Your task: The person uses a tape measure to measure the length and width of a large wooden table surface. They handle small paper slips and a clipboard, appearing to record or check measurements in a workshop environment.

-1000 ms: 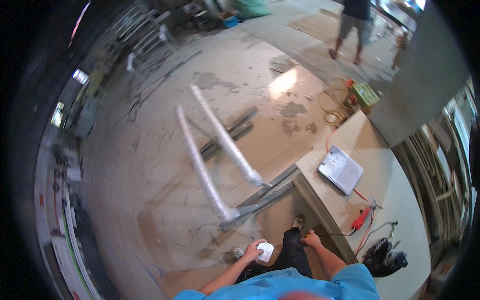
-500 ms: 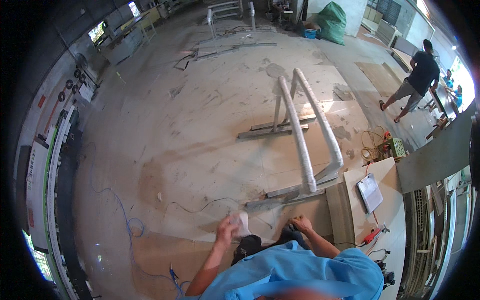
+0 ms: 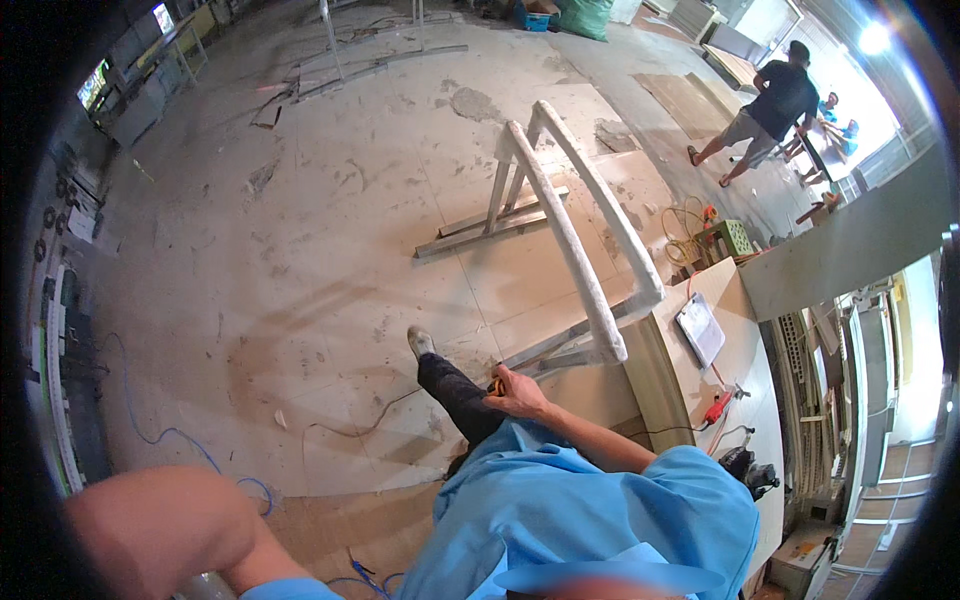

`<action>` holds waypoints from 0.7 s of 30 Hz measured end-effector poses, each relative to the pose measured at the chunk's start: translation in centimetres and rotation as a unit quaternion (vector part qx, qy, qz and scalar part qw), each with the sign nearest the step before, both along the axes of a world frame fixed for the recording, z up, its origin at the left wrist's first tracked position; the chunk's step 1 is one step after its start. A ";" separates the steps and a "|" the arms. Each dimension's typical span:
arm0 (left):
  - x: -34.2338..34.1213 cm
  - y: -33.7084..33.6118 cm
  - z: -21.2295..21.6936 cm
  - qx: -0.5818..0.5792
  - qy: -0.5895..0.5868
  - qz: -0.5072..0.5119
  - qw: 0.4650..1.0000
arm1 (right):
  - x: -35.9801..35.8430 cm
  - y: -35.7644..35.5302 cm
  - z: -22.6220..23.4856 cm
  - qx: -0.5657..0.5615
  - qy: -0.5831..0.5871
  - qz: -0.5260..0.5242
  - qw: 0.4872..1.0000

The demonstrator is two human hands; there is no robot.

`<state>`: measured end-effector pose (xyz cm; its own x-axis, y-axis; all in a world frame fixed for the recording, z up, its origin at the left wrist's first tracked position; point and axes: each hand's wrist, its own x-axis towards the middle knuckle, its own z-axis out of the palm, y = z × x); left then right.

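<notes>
My right hand (image 3: pixel 518 392) is closed around a small orange and black tool (image 3: pixel 495 387), in front of my dark trouser leg. The fingers cover most of the tool, so I cannot make out its kind. My left arm (image 3: pixel 165 520) is bent up large and close at the lower left; its hand lies outside the picture. Just beyond my right hand stands a metal frame with wrapped pale rails (image 3: pixel 572 240), resting on flat metal bars on the floor.
At my right a board-topped bench (image 3: pixel 740 330) carries a clipboard with papers (image 3: pixel 700 330), a red-handled tool (image 3: pixel 716 410) and a black power tool (image 3: pixel 750 470). A blue hose (image 3: pixel 150 435) snakes over the floor at left. A person in dark clothing (image 3: pixel 780 105) stands at the far right.
My left hand, which held something white and blurred, has swung up and out of view. My right hand has moved left and away from me. One leg now stretches forward, and the view has shifted.
</notes>
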<state>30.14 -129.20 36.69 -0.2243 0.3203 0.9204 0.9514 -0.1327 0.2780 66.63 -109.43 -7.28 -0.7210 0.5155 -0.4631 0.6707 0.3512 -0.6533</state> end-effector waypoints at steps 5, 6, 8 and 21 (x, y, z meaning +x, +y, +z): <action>-12.9 6.9 -1.2 -0.011 0.038 0.059 0.997 | -9.0 4.3 -3.2 -0.031 -0.005 -0.048 0.998; -15.6 8.9 -1.5 -0.016 0.040 0.062 0.997 | -11.4 4.8 -3.7 -0.041 -0.002 -0.059 0.997; -20.9 13.0 -2.1 -0.011 0.040 0.079 0.996 | -16.9 9.2 -3.8 -0.050 -0.018 -0.074 0.996; -47.2 37.3 -3.4 0.001 0.053 0.114 0.992 | -41.0 33.7 1.1 -0.169 0.187 -0.207 0.945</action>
<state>-17.08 -91.88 33.26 -0.1917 0.2706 0.9434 0.9808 0.0880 0.1740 25.66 -75.77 -6.17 -0.6353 0.6578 -0.4045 0.4058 -0.1614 -0.8996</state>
